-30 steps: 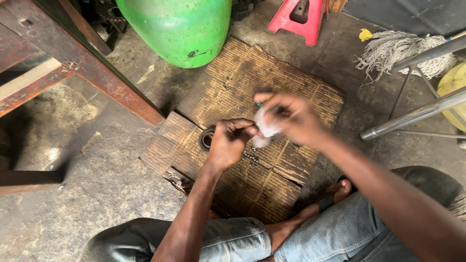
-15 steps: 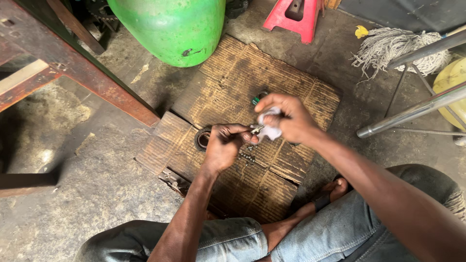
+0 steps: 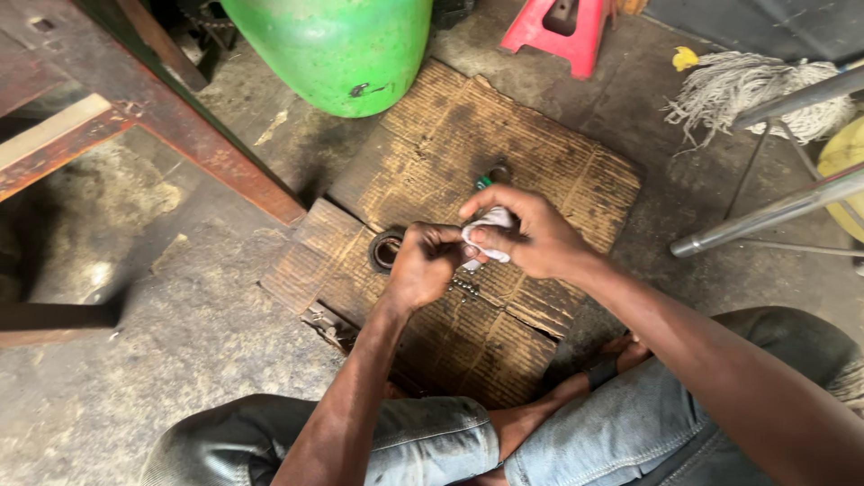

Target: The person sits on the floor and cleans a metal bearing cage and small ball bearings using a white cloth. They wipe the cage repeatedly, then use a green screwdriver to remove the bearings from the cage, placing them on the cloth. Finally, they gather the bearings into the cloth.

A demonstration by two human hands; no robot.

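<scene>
- Sitting at far left: a rusty wooden bench frame (image 3: 135, 99), with a green drum (image 3: 337, 49) just beyond it, contents not showing.
- Lying on the worn cardboard sheet (image 3: 540, 171): a dark bearing ring (image 3: 385, 249), open in the middle and holding nothing visible.
- Curling shut beside that ring: left hand (image 3: 421, 268), fingers pinched on something too small to make out.
- Resting loose below the hands: small steel balls (image 3: 464, 288).
- Wiping, by the look of it: right hand (image 3: 529, 236), fingers closed narrow around a white rag (image 3: 486, 236) pressed against the left fingertips.
- Calling next, probably, for a steady pinch and small turns inside the rag.
</scene>
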